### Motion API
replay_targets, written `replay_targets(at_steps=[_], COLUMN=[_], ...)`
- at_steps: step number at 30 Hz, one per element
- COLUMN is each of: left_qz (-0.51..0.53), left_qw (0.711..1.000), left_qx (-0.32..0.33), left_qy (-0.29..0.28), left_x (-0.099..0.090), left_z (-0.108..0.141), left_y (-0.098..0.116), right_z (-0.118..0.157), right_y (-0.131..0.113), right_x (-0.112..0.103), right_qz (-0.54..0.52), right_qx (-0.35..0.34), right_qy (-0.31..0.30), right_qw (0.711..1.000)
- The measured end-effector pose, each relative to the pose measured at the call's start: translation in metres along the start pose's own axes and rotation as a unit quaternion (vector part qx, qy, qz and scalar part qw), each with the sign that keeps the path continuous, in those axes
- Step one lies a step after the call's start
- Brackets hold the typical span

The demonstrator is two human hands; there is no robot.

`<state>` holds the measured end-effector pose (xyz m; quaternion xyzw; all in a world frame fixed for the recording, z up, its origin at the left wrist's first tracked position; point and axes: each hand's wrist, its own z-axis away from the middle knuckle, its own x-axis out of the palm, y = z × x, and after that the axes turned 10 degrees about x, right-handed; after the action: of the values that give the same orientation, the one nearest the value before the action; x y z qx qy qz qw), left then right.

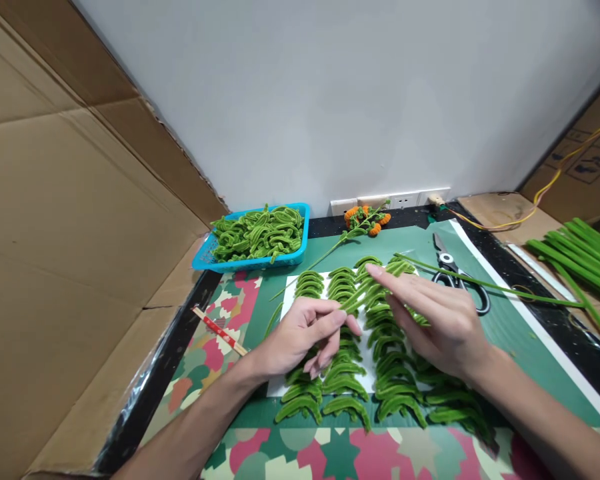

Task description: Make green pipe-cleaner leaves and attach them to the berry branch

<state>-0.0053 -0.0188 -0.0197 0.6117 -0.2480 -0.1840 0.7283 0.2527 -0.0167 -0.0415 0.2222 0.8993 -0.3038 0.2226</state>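
With our left hand (303, 333) we pinch some green fuzzy strands (355, 301) between thumb and forefinger, near the centre of our view; our right hand (440, 323) reaches over their far end, fingers extended, and we cannot tell whether it grips them. Below, towards six o'clock, we have rows of curved green pieces (347, 385) on the worktop (325, 227). Around our hands, a filled blue basket (307, 230) sits at ten o'clock, orange blooms (375, 229) at twelve, scissors (446, 260) at two and chopsticks (220, 330) at nine
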Motion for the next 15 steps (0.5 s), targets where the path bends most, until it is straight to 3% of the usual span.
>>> replay_targets(at_steps=[3, 7, 11, 15], left_qz=[0.010, 0.040, 0.087, 0.114], left_qw=[0.999, 0.992, 0.977, 0.971], left_qx=[0.023, 0.060, 0.095, 0.092], left_qy=[0.034, 0.105, 0.172, 0.190], left_x=[-0.001, 0.001, 0.000, -0.004], left_z=[-0.004, -0.009, -0.012, -0.013], left_y=[-0.002, -0.001, 0.002, 0.001], right_z=[0.001, 0.002, 0.004, 0.006], right_y=[0.006, 0.009, 0.008, 0.009], right_x=[-0.004, -0.003, -0.001, 0.000], right_qz=[0.034, 0.045, 0.041, 0.042], right_qx=[0.024, 0.027, 0.012, 0.000], right_qy=[0.035, 0.032, -0.014, -0.074], right_qw=[0.998, 0.998, 0.999, 0.996])
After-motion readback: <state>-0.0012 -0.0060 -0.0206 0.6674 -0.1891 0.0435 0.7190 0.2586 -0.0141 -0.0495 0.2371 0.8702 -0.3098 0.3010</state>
